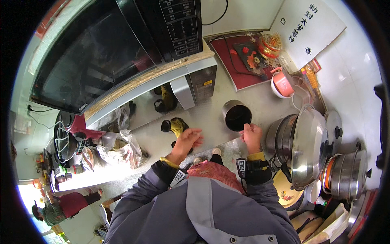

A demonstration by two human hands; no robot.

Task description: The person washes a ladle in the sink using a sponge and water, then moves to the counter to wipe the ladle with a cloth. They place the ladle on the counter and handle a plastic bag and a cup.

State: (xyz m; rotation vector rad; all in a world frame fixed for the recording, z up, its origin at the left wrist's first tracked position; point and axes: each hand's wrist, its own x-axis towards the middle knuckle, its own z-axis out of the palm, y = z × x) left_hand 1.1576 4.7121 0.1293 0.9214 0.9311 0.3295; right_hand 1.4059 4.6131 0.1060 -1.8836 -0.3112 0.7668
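Note:
A metal pot [228, 110] with a dark inside stands on the metal worktop before me. My right hand [253, 136] is closed at its near rim, where a handle would be covered by my fingers. To the left, my left hand [188, 141] hovers with fingers loosely bent and apart, nothing between them. Just beyond that hand sits a yellow and black object [177, 125] with round black ends, partly covered by the hand; its exact kind I cannot tell. The front of the lower silver oven [152, 100] mirrors it.
A black microwave [100, 52] rests above the silver oven. Lidded steamer pots [344, 177] and a large glass lid [309, 149] crowd the right. A pink cup [282, 83] in a white bowl stands behind. Plastic bags [122, 149] lie left. Another person [67, 206] is far left.

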